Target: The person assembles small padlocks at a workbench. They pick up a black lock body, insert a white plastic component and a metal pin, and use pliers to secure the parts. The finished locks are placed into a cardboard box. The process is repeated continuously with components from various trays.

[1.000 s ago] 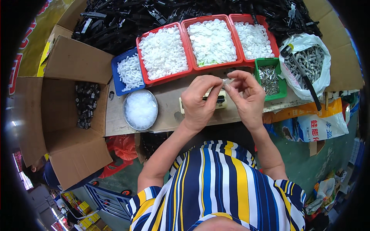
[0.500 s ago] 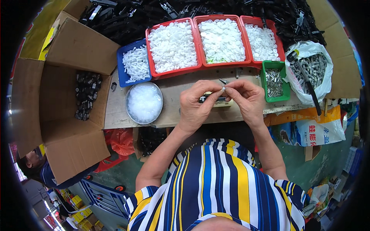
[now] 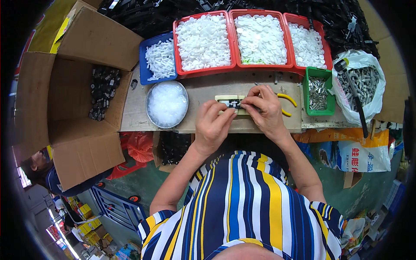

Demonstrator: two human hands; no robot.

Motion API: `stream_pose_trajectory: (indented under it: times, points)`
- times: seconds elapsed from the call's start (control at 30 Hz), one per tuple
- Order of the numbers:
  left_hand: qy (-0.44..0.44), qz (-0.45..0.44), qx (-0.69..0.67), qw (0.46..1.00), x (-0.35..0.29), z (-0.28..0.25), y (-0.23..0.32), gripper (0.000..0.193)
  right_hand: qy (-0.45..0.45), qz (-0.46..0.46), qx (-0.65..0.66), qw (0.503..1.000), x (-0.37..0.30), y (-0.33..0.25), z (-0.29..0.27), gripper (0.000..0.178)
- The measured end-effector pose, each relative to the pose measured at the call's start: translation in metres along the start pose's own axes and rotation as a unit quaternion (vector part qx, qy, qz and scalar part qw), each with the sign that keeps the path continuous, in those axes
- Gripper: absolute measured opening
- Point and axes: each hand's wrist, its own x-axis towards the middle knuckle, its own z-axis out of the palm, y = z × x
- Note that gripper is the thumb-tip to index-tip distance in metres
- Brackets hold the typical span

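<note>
A small assembly workshop: red bins (image 3: 203,43) of white plastic parts line the workbench's (image 3: 208,86) far edge, a cardboard box (image 3: 73,99) of black pieces at its left end.

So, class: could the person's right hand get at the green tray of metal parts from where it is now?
Probably yes. The right hand rests at the small jig, and the green tray lies open-topped just to its right; only the yellow-handled pliers lie between, flat on the board.

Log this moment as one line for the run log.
left hand: on small black part | right hand: pressing same part | part: in pale jig block | nearby: yellow-handled pliers, round tin
</note>
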Motion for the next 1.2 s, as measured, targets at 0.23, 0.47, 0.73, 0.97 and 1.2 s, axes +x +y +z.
stream_pose_trajectory:
  times: [0.23, 0.47, 0.73, 0.97, 1.2]
  points:
    - [-0.051, 0.074, 0.084, 0.992, -0.012, 0.01, -0.005, 0.027, -0.003, -0.001, -0.048, 0.999, -0.006, -0.001, 0.007, 0.013]
    - [-0.045, 0.13, 0.191, 0.972, -0.018, 0.013, -0.012, 0.028, -0.022, -0.004, -0.066, 0.998, -0.008, -0.002, 0.006, 0.013]
    - [-0.109, 0.289, 0.268, 0.913, -0.003, -0.001, -0.021, 0.032, -0.049, 0.001, -0.066, 0.997, -0.005, -0.002, 0.003, 0.013]
    - [-0.133, 0.327, 0.253, 0.901, 0.006, -0.001, -0.02, 0.029, -0.056, -0.012, -0.071, 0.996, -0.008, -0.001, 0.0, 0.013]
    - [-0.177, 0.237, 0.174, 0.939, 0.019, -0.008, -0.011, 0.03, 0.047, 0.012, -0.057, 0.997, -0.005, -0.001, -0.059, 0.018]
